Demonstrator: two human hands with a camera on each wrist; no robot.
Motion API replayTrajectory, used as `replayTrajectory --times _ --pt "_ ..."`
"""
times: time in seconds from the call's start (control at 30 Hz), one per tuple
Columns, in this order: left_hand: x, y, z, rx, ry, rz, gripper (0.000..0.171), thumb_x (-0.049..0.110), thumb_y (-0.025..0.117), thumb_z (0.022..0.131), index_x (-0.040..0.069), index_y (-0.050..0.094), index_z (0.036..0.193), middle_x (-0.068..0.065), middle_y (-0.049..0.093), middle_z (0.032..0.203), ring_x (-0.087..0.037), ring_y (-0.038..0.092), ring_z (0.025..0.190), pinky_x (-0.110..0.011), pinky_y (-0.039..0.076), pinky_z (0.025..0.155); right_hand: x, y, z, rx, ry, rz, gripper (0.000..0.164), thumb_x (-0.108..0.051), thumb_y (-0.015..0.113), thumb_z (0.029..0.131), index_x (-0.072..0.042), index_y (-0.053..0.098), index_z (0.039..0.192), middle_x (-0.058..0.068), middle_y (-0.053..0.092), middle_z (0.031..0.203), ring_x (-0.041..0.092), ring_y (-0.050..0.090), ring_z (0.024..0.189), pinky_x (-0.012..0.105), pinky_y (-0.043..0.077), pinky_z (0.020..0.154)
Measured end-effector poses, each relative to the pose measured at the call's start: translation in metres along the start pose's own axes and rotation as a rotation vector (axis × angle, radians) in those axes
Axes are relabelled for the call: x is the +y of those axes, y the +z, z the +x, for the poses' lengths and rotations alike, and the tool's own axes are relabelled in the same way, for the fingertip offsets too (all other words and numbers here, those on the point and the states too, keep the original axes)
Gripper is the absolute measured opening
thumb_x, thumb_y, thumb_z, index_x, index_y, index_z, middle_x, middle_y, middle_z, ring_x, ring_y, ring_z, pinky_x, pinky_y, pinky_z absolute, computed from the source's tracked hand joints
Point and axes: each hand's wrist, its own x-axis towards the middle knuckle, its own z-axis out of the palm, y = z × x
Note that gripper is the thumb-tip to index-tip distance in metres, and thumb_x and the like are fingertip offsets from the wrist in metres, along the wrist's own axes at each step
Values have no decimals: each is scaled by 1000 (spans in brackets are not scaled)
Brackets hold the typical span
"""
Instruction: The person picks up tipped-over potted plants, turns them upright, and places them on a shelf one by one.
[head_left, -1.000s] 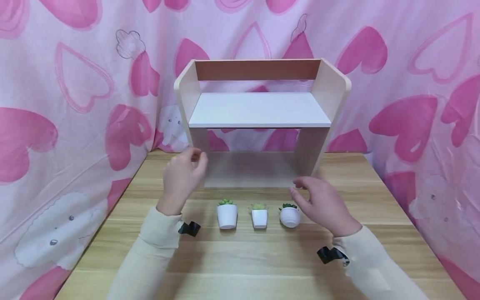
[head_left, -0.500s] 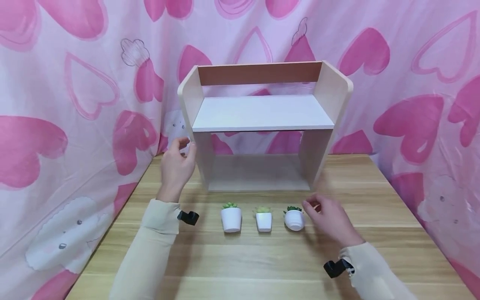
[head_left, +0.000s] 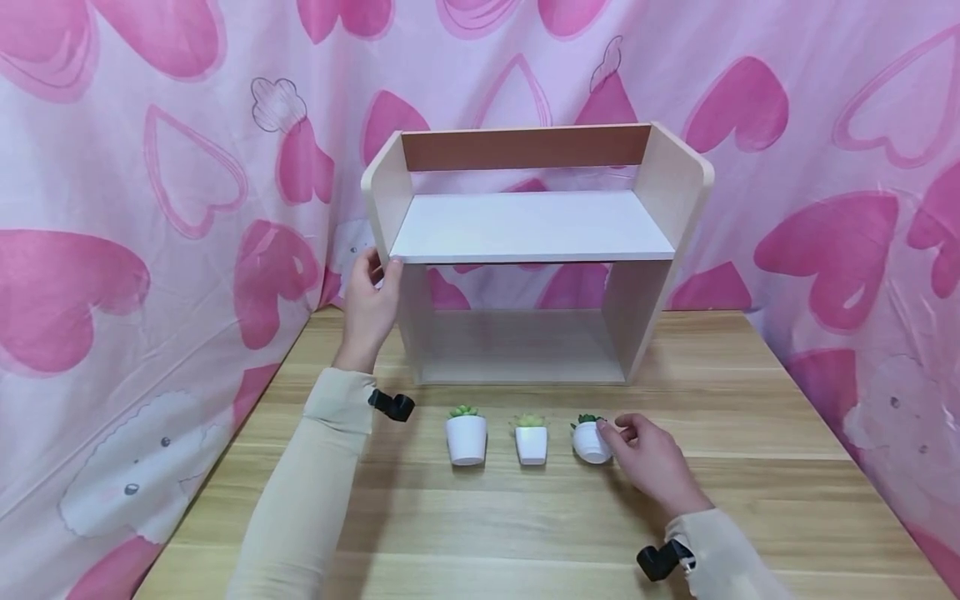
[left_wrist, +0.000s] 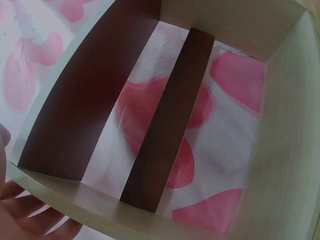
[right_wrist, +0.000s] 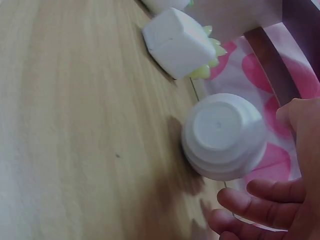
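My left hand (head_left: 370,304) holds the left side panel of a pale wooden two-tier shelf (head_left: 532,227), thumb at its front edge beside the white middle board. In the left wrist view its fingers (left_wrist: 37,217) lie along the panel's outer face. A round white pot (head_left: 592,443) with a dark green succulent is nearest my right hand (head_left: 654,462). Thumb and fingers of that hand are spread around the pot, whose base faces the right wrist camera. Left of it are a small square white pot (head_left: 532,447) with a pale green succulent and a larger tapered white pot (head_left: 467,442).
The shelf stands upright toward the back of a wood-grain table (head_left: 480,517); the pots are in a row in front of it. A pink heart-patterned curtain (head_left: 187,167) hangs behind and along the sides. Black wrist devices (head_left: 392,406) sit at both cuffs.
My left hand has moved up the shelf's left side to the middle board's level. My right hand has come down and in to the round pot. The view has shifted slightly.
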Motion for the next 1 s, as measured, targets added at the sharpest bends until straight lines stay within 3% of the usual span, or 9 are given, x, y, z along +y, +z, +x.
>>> replayTrajectory --times 0.27,0.43,0.57,0.8,1.0 --pt "11 6 13 22 2 -29 54 39 52 111 6 48 153 -18 54 159 -36 54 148 -55 46 123 0 11 -1 3 38 2 75 -61 59 105 6 64 136 14 73 112 25 67 99 45 55 89" --pt "12 8 22 68 23 -22 49 34 53 110 2 53 148 -22 60 149 -34 61 131 -52 52 116 -4 15 1 3 51 5 79 -63 60 104 8 64 138 17 73 115 28 66 101 48 55 92" --pt "9 8 25 72 20 -24 47 31 54 110 2 53 147 -22 61 146 -32 61 124 -52 54 113 -6 18 4 12 43 17 76 -61 63 103 9 66 134 17 73 113 29 66 100 45 55 89" --pt "5 9 26 56 27 -54 48 32 53 110 2 51 147 -22 60 146 -32 60 124 -52 54 113 -8 19 7 15 49 65 68 -53 70 101 9 69 127 14 72 103 26 65 92 33 51 76" --pt "6 6 25 35 16 -65 50 34 53 111 3 49 150 -21 58 150 -32 60 128 -53 52 117 -10 18 7 3 63 104 66 -49 71 101 10 67 130 15 72 102 25 65 88 30 51 71"
